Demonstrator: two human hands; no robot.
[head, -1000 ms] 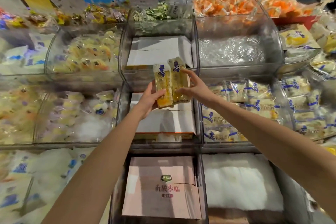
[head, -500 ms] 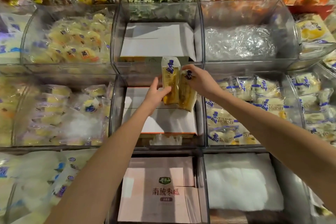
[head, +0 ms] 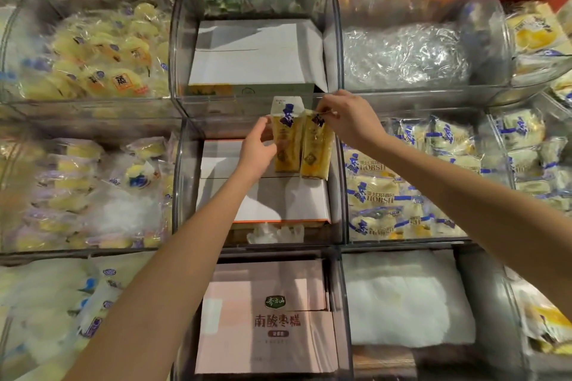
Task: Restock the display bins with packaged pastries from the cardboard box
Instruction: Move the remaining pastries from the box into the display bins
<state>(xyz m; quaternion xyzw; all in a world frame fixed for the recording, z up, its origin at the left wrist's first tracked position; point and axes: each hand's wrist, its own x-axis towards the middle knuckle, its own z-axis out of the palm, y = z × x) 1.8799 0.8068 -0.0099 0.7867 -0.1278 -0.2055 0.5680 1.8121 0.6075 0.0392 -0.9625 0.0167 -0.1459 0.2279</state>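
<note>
Past the pink carton nearest me, my left hand grips one packaged pastry and my right hand pinches the top of a second pastry. Both are lower than a moment ago and hang over the middle bin, so placing looks next. That bin holds a white carton; right of it sit HORSH packs, and beyond it is another white carton.
</note>
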